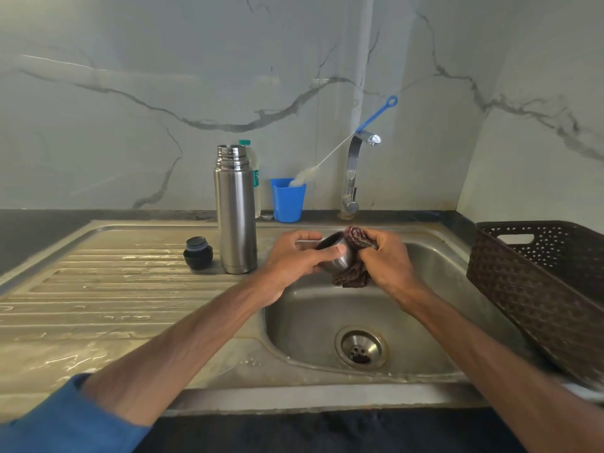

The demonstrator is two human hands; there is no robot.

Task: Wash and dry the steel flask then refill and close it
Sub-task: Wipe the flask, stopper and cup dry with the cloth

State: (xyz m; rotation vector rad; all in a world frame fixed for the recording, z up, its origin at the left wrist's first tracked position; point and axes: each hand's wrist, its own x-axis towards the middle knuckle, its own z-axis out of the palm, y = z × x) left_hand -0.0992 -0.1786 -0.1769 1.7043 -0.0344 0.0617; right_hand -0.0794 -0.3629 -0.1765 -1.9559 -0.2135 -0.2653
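- Steel flask stands upright, uncapped, just left of the left hand, which grips its steel cup
- Right hand pinches the cloth against the cup

Blue cup and brown basket stand well apart.

Drainboard left of flask and stopper wide open. Tap, blue cup crowd back edge; basket walls off right side.
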